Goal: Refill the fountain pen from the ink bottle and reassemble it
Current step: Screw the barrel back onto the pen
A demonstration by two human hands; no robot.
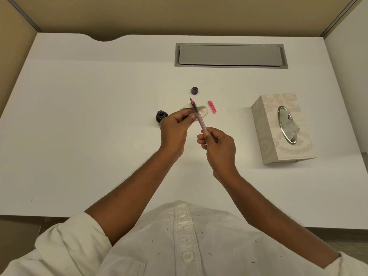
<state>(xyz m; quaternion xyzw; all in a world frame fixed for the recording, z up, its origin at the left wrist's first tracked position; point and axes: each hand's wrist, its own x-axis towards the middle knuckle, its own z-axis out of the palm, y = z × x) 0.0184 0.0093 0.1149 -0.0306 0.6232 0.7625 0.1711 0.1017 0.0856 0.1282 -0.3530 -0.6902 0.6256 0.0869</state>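
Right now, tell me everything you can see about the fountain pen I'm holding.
The fountain pen is slim, with a clear barrel, pink trim and a pink section ending in a fine, bare nib. It is uncapped; the pink cap lies apart on the desk. It is held off the desk, tilted, nib pointing away and slightly left. The right hand pinches its rear end, and the left hand holds a white tissue against the front part of it. The ink level cannot be made out.
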